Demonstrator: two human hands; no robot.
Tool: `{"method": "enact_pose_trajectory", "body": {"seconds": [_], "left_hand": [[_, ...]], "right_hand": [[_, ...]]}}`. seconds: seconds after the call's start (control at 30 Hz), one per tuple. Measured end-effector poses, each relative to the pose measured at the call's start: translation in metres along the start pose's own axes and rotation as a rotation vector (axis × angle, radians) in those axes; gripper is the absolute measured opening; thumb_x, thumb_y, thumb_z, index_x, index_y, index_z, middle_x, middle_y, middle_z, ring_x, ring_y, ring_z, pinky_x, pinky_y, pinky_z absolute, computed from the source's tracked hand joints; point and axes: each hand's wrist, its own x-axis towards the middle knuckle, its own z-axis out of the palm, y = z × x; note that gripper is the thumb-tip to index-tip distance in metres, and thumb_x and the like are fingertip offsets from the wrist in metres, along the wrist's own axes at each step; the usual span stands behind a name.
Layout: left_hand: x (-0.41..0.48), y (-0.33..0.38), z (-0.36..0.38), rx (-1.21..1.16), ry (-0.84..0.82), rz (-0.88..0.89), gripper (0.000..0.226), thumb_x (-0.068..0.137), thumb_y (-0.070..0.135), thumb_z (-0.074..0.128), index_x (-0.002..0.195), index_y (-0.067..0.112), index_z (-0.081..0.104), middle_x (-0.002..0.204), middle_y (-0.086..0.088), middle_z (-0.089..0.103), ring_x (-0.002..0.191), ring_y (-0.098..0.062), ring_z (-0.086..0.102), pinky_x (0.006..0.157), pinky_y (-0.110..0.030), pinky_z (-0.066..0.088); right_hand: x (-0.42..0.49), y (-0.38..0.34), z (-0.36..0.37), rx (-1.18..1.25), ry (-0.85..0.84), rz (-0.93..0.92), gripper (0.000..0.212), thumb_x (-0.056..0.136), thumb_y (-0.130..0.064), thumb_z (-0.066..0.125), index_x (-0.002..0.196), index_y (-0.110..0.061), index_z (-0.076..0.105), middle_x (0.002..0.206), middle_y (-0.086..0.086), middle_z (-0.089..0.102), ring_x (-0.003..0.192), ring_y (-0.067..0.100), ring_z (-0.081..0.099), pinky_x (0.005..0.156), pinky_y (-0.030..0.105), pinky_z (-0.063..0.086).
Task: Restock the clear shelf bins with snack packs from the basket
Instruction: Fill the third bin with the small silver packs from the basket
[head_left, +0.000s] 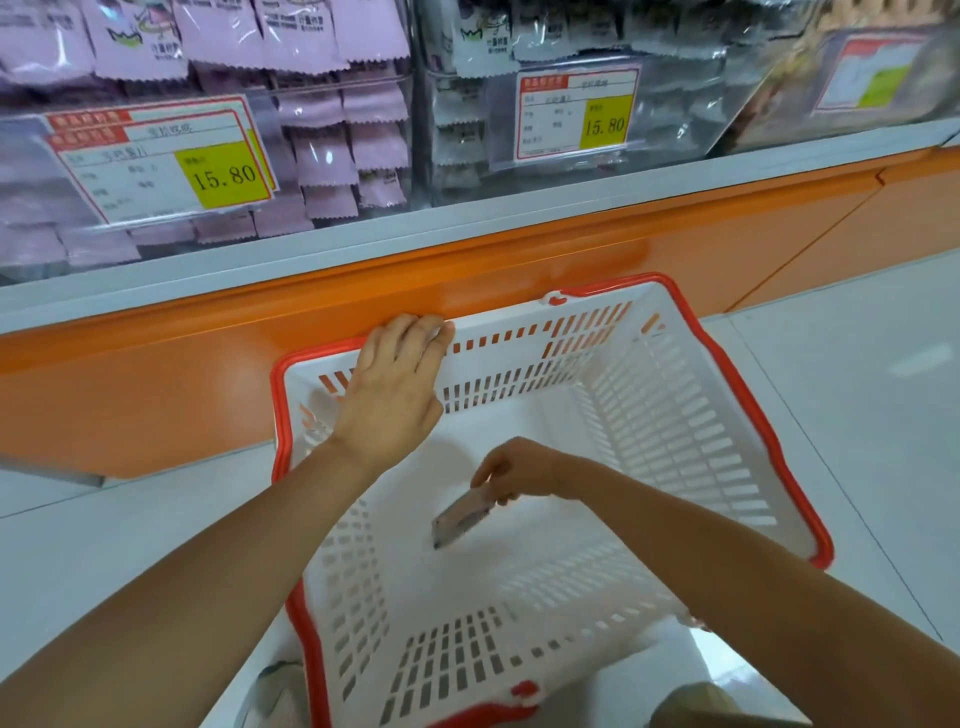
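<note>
In basket (675, 415), right hand (519, 467) pinches snack pack (460, 519)

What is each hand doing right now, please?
Left hand: fingers curled over the far rim of the basket, gripping it.
Right hand: pinching a snack pack inside the basket.
</note>
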Motion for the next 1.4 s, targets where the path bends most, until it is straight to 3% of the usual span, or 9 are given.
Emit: {"method": "enact_pose_trajectory", "body": {"seconds": [0.23, 0.33, 0.47, 0.53, 0.67, 0.9, 1.03, 1.2, 1.4], "left_hand": [[0.009, 0.023, -0.021, -0.042, -0.068, -0.001, 0.065, 0.079, 0.025, 0.078, 0.137, 0.009, 0.053, 0.135, -0.015, 0.053, 0.124, -0.034, 0.043, 0.106, -0.051, 0.035], [0.021, 0.04, -0.03, -0.306, -0.248, -0.011, 0.06, 0.091, 0.035, 0.068, 0.145, 0.021, 0.045, 0.145, -0.003, 0.048, 0.133, -0.024, 0.042, 0.111, -0.041, 0.032], [0.037, 0.061, -0.046, -0.68, -0.249, -0.104, 0.025, 0.093, 0.029, 0.067, 0.116, 0.026, 0.057, 0.118, 0.005, 0.064, 0.098, -0.015, 0.061, 0.077, -0.022, 0.047], [0.048, 0.067, -0.056, -0.805, -0.266, -0.165, 0.021, 0.093, 0.026, 0.067, 0.111, 0.024, 0.056, 0.114, 0.008, 0.064, 0.092, -0.013, 0.062, 0.075, -0.024, 0.051], [0.062, 0.072, -0.082, -1.12, -0.283, -0.241, 0.028, 0.094, 0.016, 0.065, 0.121, 0.016, 0.057, 0.115, 0.003, 0.069, 0.105, -0.013, 0.065, 0.093, -0.034, 0.053], [0.073, 0.092, -0.122, -1.42, -0.252, -0.292, 0.018, 0.097, 0.007, 0.057, 0.112, 0.018, 0.057, 0.1, 0.005, 0.075, 0.09, -0.007, 0.071, 0.077, -0.021, 0.056], [0.077, 0.102, -0.142, -1.234, -0.109, -0.199, 0.014, 0.099, 0.025, 0.056, 0.112, 0.028, 0.058, 0.107, 0.008, 0.072, 0.094, -0.006, 0.069, 0.084, -0.026, 0.056], [0.077, 0.094, -0.173, -0.652, 0.341, 0.02, 0.022, 0.098, 0.04, 0.046, 0.09, 0.026, 0.061, 0.079, 0.012, 0.059, 0.071, -0.003, 0.053, 0.063, -0.023, 0.04], [0.089, 0.063, -0.217, -0.217, 0.607, 0.036, 0.022, 0.086, 0.025, 0.047, 0.099, 0.012, 0.059, 0.098, -0.002, 0.052, 0.097, -0.021, 0.045, 0.082, -0.034, 0.031]], "right_hand": [[-0.045, -0.028, -0.063, 0.221, 0.297, -0.115, 0.014, 0.084, -0.006, 0.074, 0.094, -0.013, 0.067, 0.109, 0.02, 0.067, 0.08, 0.022, 0.062, 0.073, 0.029, 0.053], [-0.073, -0.046, -0.083, 0.315, 0.36, -0.164, 0.016, 0.084, -0.008, 0.074, 0.097, -0.011, 0.066, 0.099, 0.02, 0.067, 0.074, 0.017, 0.059, 0.069, 0.025, 0.051], [-0.11, -0.067, -0.104, 0.411, 0.417, -0.289, 0.017, 0.085, -0.01, 0.074, 0.1, -0.012, 0.066, 0.089, 0.009, 0.068, 0.074, 0.016, 0.059, 0.072, 0.027, 0.051], [-0.127, -0.073, -0.111, 0.431, 0.429, -0.371, 0.018, 0.089, -0.013, 0.07, 0.106, -0.015, 0.063, 0.093, 0.008, 0.069, 0.081, 0.02, 0.061, 0.078, 0.03, 0.05], [-0.159, -0.079, -0.12, 0.165, 0.505, -0.391, 0.037, 0.087, -0.012, 0.072, 0.117, -0.019, 0.052, 0.103, -0.003, 0.06, 0.098, 0.012, 0.058, 0.079, 0.017, 0.05], [-0.19, -0.075, -0.124, -0.07, 0.605, -0.42, 0.042, 0.078, -0.008, 0.08, 0.111, -0.015, 0.055, 0.098, -0.001, 0.063, 0.082, 0.006, 0.059, 0.066, 0.014, 0.049], [-0.221, -0.083, -0.137, -0.02, 0.676, -0.537, 0.034, 0.079, 0.0, 0.075, 0.109, -0.009, 0.06, 0.096, 0.002, 0.064, 0.079, 0.004, 0.059, 0.069, 0.021, 0.053], [-0.254, -0.109, -0.158, 0.056, 0.814, -0.746, 0.032, 0.079, -0.002, 0.074, 0.109, -0.009, 0.064, 0.096, 0.005, 0.063, 0.085, 0.011, 0.059, 0.077, 0.03, 0.052], [-0.256, -0.186, -0.174, 0.11, 0.997, -0.861, 0.029, 0.085, -0.004, 0.072, 0.113, -0.009, 0.066, 0.091, -0.001, 0.058, 0.077, 0.004, 0.053, 0.074, 0.016, 0.048]]}}
